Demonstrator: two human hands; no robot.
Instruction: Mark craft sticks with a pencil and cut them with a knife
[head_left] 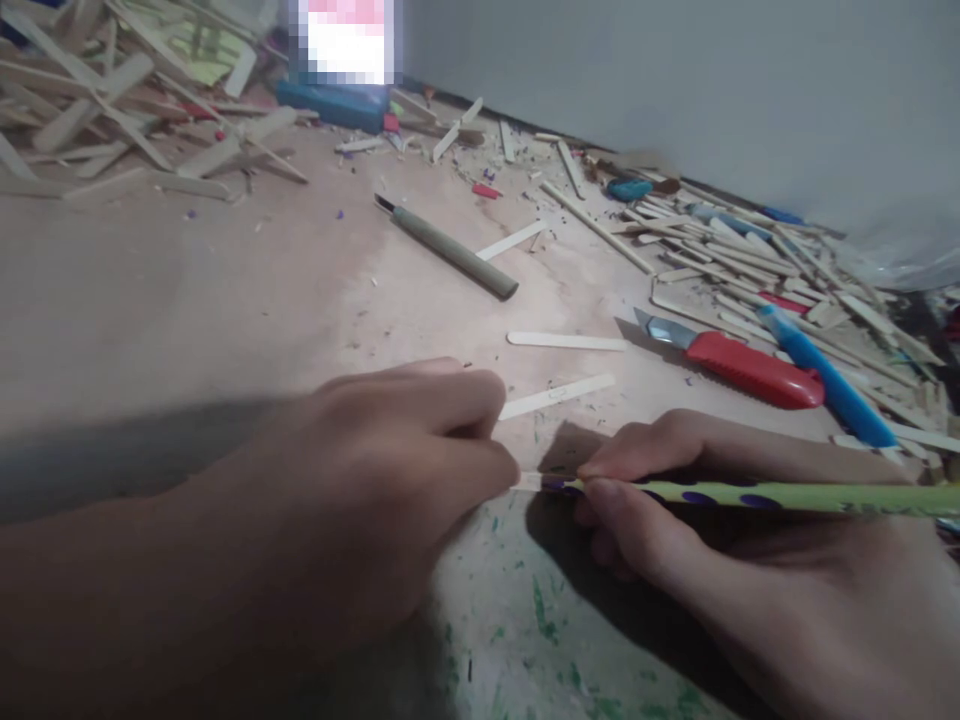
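In the head view, the left hand [405, 470] is curled up, with its finger and thumb pinching a small pale stick [530, 481]. The stick pokes out toward the right hand, low over the table [247, 300], and most of it is hidden. The right hand [697, 550] grips a yellow-green pencil [810, 497] (it has dark purple spots) close to its tip. The tip is right by the stick's end, but I cannot tell if they touch.

Just past the hands lie two flat sticks [565, 342], one above the other and apart. A red cutter [754, 370] lies to their right with its blade out, and a long blue thing [829, 380] is beside it. Farther back is a carving knife [457, 255] with a round handle. A big messy pile of sticks [735, 250] is at the right. More wood strips [127, 110] are heaped at the far left, near a blue box [330, 105]. Green marks dot the near part of the table.
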